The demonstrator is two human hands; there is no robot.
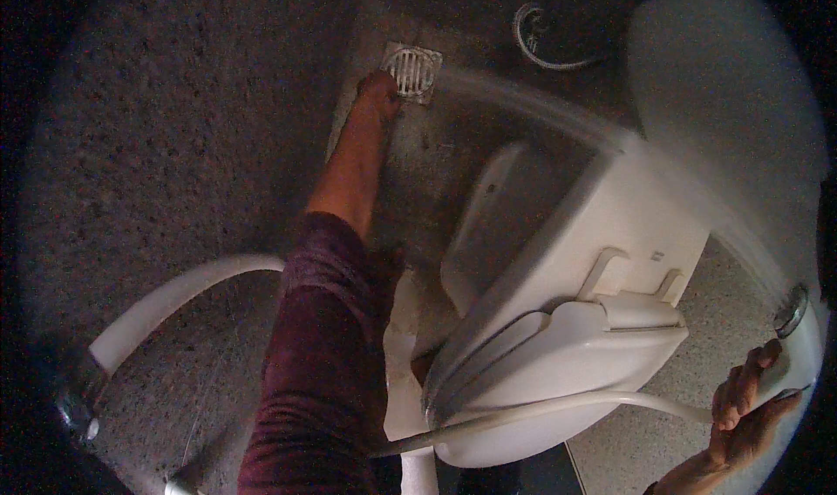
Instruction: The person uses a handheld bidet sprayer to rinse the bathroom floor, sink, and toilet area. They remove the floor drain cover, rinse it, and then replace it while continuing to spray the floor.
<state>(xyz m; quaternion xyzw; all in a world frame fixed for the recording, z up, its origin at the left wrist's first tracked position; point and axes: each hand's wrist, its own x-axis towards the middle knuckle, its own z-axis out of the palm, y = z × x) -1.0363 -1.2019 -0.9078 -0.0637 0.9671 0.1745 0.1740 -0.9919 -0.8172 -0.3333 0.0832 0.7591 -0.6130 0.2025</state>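
Observation:
My left arm, in a dark purple sleeve, reaches down to a floor drain with a round slatted metal grate (pixel 411 73). My left hand (pixel 380 91) is closed at the grate's near edge; its fingertips are hidden, so I cannot tell what they hold. At the far right, my right hand (pixel 739 399) grips a white hand shower (pixel 795 355) with a metallic spray face. Water (pixel 558 111) shoots from it over the white toilet (pixel 628 207) and lands by the drain. From the hand shower a pale hose (pixel 567 403) runs left across the toilet lid (pixel 523 443).
A curved white grab rail (pixel 179 299) with a metallic end stands at the left. Beyond the toilet, a thin looped hose (pixel 525 46) hangs near a large pale surface (pixel 724 68). Speckled grey surfaces (pixel 192 129) surround the drain corner.

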